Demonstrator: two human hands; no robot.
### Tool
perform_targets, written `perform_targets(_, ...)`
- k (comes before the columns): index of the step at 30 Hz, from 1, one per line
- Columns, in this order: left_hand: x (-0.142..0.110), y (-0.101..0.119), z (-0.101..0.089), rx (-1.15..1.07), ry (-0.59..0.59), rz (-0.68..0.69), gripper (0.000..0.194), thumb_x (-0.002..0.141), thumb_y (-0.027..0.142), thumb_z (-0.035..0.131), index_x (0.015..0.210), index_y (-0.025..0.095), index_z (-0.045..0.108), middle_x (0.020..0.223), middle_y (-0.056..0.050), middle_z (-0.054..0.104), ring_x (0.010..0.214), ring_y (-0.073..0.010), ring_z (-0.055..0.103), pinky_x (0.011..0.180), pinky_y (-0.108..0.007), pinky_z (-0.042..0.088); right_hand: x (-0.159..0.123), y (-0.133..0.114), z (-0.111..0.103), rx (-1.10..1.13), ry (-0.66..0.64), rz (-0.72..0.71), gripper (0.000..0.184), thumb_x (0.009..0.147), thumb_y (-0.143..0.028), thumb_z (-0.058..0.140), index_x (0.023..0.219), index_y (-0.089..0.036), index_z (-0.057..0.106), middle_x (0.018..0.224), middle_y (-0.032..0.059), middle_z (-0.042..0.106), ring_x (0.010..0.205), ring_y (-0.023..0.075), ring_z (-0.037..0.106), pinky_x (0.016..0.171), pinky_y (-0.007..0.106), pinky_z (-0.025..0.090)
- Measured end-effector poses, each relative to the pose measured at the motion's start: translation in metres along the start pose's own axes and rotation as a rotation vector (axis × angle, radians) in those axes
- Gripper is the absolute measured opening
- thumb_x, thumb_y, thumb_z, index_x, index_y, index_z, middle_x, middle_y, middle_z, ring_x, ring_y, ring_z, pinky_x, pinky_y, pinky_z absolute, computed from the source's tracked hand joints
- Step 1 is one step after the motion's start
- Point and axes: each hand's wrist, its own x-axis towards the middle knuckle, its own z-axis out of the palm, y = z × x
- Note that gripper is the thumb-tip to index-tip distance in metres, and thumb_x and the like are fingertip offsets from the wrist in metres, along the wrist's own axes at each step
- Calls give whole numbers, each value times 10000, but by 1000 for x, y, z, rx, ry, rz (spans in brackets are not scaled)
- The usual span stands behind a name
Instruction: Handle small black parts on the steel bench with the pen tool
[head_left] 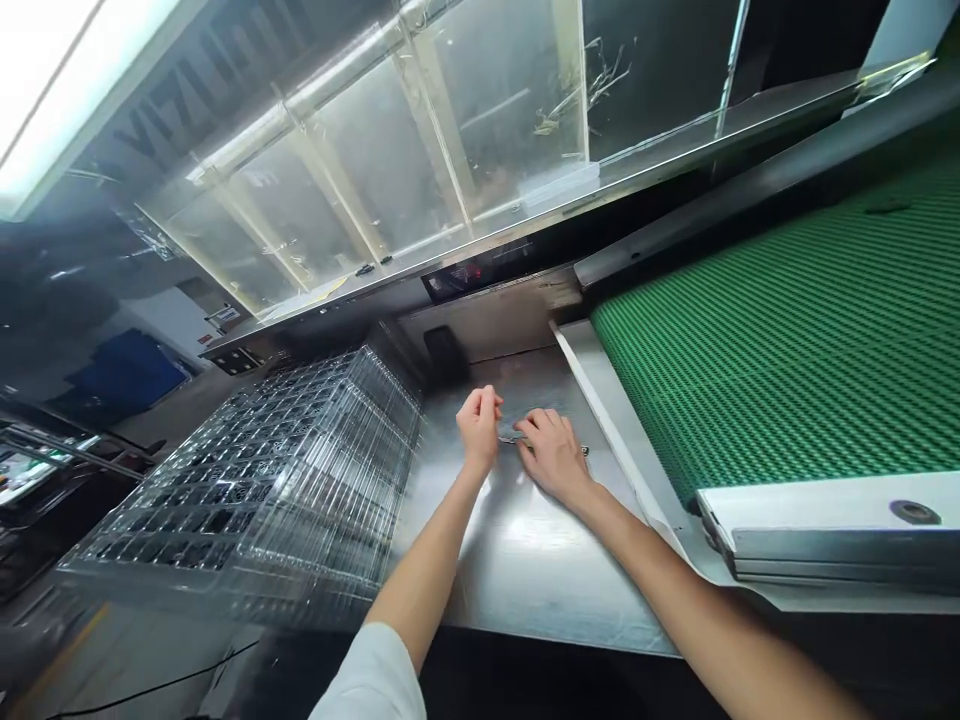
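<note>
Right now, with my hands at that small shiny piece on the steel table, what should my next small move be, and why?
Probably pinch the small silvery piece with your right hand before lifting. It appears thin and low on the smooth stainless steel table, and those fingers already reach it, while your left hand sits just beside it.

I'm seeing a brushed stainless tabletop [517,560], glossy w/ smeared reflections. Clear plastic trays [247,480]: thin, shiny. Green plastic mesh belt [772,330]: ribbed, semi-matt. Small shiny bit [510,437], prob. metal. White cloth sleeve [371,680], matt. Overhead clear panels [375,150] glossy, acrylic or glass, can't tell.
</note>
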Motion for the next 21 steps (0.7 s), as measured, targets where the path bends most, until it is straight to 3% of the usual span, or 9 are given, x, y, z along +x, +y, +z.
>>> perform_targets(2, -2, -28, -10, 38, 37, -99, 559, 1001, 679, 444, 667, 235, 505, 559, 33, 412, 544, -135, 428, 590, -282, 411, 0, 2, 3, 14, 24, -14, 179, 994, -154, 556, 1098, -181, 699, 1122, 111, 622, 1065, 281, 519, 884, 397, 363)
perform_targets(5, -9, -49, -14, 87, 10, -192, 564, 1007, 672, 407, 649, 240, 457, 560, 37, 368, 539, -138, 398, 571, -279, 384, -1, 5, 7, 27, 35, -8, 186, 993, -164, 568, 1119, -183, 703, 1112, 96, 628, 1057, 274, 521, 881, 402, 355)
perform_targets(9, -18, -61, -10, 115, -87, -155, 578, 995, 657, 461, 612, 224, 461, 592, 20, 438, 614, -142, 459, 637, -283, 407, 0, 6, 10, 43, 25, 4, 190, 996, -191, 577, 1132, -182, 711, 1109, 94, 638, 1054, 272, 534, 882, 399, 360)
perform_targets(13, -17, -71, -11, 3, -189, -119, 606, 988, 664, 496, 585, 211, 470, 602, 19, 461, 634, -136, 451, 657, -288, 382, 0, 10, 14, 44, -3, -7, 197, 999, -231, 575, 1127, -184, 718, 1098, 97, 646, 1063, 283, 547, 889, 404, 386)
perform_targets(17, -13, -82, -14, -179, -197, -176, 642, 1005, 699, 461, 592, 207, 479, 589, 26, 436, 620, -134, 438, 653, -287, 370, -1, 17, 22, 41, 32, -2, 209, 987, -287, 590, 1109, -195, 732, 1053, 85, 651, 1012, 290, 563, 870, 424, 422)
perform_targets(21, -13, -84, -15, -193, -237, -164, 625, 1030, 654, 467, 600, 201, 495, 604, 24, 462, 638, -130, 452, 679, -285, 360, -2, 19, 25, 57, 56, -41, 231, 1000, -327, 569, 1095, -205, 741, 1039, 76, 663, 975, 290, 570, 854, 429, 430)
